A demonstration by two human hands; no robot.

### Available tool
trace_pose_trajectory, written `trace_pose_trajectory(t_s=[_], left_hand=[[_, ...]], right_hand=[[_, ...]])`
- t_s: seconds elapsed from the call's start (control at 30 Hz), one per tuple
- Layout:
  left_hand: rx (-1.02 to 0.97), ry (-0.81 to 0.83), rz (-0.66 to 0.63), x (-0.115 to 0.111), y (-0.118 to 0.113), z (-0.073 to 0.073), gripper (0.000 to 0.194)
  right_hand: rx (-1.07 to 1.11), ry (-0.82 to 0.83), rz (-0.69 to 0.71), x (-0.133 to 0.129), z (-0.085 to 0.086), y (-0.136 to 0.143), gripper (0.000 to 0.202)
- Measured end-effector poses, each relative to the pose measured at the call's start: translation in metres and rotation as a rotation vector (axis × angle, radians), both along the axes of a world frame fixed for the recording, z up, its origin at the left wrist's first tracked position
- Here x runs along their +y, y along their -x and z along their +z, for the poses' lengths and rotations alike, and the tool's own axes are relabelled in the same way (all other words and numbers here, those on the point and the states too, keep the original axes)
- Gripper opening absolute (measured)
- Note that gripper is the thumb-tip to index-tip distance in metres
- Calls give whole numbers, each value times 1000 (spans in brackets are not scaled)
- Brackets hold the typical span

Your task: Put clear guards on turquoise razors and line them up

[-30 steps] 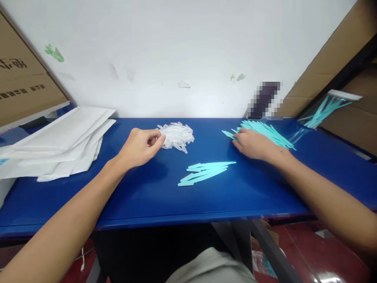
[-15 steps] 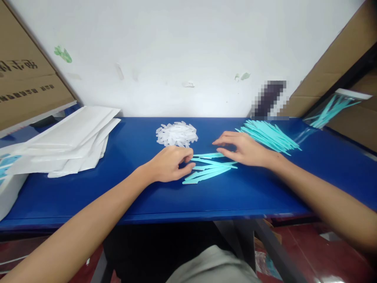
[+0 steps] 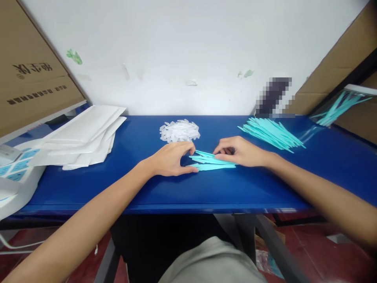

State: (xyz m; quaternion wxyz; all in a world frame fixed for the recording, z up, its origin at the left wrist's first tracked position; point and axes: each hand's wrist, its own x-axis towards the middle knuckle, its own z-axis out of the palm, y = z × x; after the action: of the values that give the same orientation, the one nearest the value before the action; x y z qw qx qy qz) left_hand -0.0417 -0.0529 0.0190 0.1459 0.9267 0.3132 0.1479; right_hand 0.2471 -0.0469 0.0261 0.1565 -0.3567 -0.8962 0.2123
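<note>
Several turquoise sticks (image 3: 216, 167) lie in a small bunch on the blue table between my hands. My left hand (image 3: 173, 159) is curved around their left ends, thumb and forefinger apart, with the fingertips at the sticks' edges. From the right, my right hand (image 3: 238, 151) has its thumb and fingers closed on the right part of the bunch. Just behind my left hand sits a heap of small white translucent pieces (image 3: 180, 131). A larger pile of turquoise sticks (image 3: 272, 133) lies behind my right hand.
White flat packets (image 3: 85, 133) are stacked on the left, beside a white device or box (image 3: 29, 184) with blue labels. A cardboard box (image 3: 35, 78) stands at the far left. At the right is a clear bag of turquoise sticks (image 3: 341, 108). A white wall rises behind the blue table (image 3: 182, 196).
The sticks between my hands are drawn closer together. My left thumb and forefinger have spread around their ends, and my right hand has closed on them. The view has shifted slightly.
</note>
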Motion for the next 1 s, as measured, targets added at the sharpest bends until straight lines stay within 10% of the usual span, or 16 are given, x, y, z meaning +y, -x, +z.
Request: trace_pose_trajectory(t_s=[0.1,0.23,0.37,1.0], left_hand=[[-10,-41,14,0,2,-1,49],[-13,-78,49,1,6,0,45],[-17,-47,93,4,11,5,41],[-33,-38,102,11,18,3,38]], right_hand=[[-51,-97,-73,4,5,-6,40],[-343,-324,-507,25,17,-45,39],[-612,-185,-796,38,27,-93,40],[-701,-57,-798,40,26,-101,35]])
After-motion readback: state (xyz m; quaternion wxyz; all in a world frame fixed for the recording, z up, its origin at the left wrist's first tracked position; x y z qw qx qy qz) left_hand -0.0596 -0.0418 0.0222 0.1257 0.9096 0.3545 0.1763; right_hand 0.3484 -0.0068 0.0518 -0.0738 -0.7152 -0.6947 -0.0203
